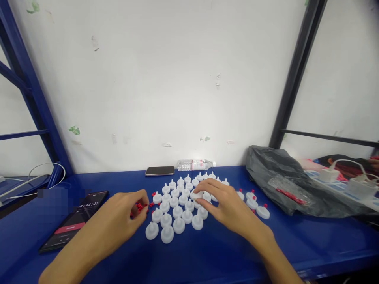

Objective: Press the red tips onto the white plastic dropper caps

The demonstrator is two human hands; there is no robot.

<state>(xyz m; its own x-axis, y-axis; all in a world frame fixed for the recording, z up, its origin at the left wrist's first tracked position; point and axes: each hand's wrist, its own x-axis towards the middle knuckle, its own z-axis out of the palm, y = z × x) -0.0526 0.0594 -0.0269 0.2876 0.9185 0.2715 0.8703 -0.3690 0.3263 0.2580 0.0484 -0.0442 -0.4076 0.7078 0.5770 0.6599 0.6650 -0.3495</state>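
Observation:
Several white nozzle caps (179,225) stand in a cluster on the blue table, most with spouts up. My right hand (226,203) reaches over them from the right, its thumb and fingers closed on one white nozzle cap (196,195). To the left of the cluster, my left hand (133,209) is closed with curled fingers around small red tips (139,206). How many it grips is hidden. A few loose red tips (152,204) lie just beyond its fingertips. Right of my right hand, several white caps with red tips (263,212) sit together.
A large phone (74,221) showing a timer lies at the left. Against the wall are another phone (160,170) and a plastic bottle (195,164) on its side. A grey plastic bag (266,169) and a clear bag of red pieces (291,195) lie at the right, near white chargers (328,175).

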